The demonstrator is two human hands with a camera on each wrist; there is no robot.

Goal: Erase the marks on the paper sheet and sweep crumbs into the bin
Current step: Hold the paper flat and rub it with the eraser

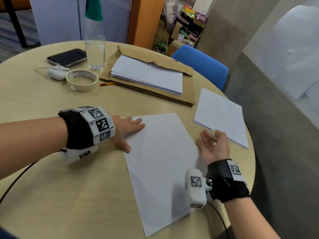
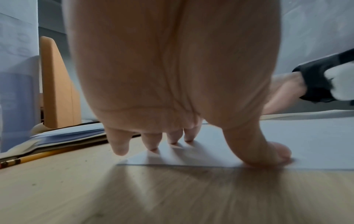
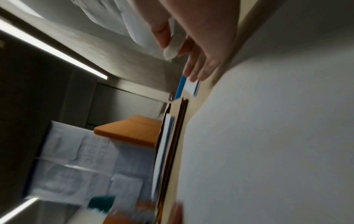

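- The paper sheet (image 1: 160,163) is laid flat on the round tabletop (image 1: 69,195), between the two hands
- The left hand (image 1: 126,130) is spread flat, its fingers (image 2: 188,134) straight and pressed on the sheet's far left corner; the thumb (image 2: 268,151) is pressed down at the sheet's left edge; nothing is gripped by it
- The right hand (image 1: 213,145) is held just past the sheet's right edge, palm turned up and inward, above the tabletop
- A small white eraser (image 3: 172,48) is pinched between the right thumb and forefinger, while the other right fingers (image 3: 203,68) are held out nearly straight
- No marks or crumbs can be made out on the sheet; its surface is seen as plain white
- Just beyond the right fingers a thin stack of white paper (image 1: 222,116) is lain near the tabletop's edge, with a blue chair (image 1: 203,66) behind it
- Well beyond the left fingers a brown envelope (image 1: 155,87) is spread open, with a thicker pile of sheets (image 1: 148,75) on top
- Beside that envelope, on the side away from the right hand, a pencil (image 1: 107,83), a roll of masking tape (image 1: 82,80), a clear bottle (image 1: 95,42) with a green cap, a dark phone (image 1: 67,56) and a small white object (image 1: 56,72) are set
- Nothing is placed on the sheet between the two hands
- A bin is not identified in any view
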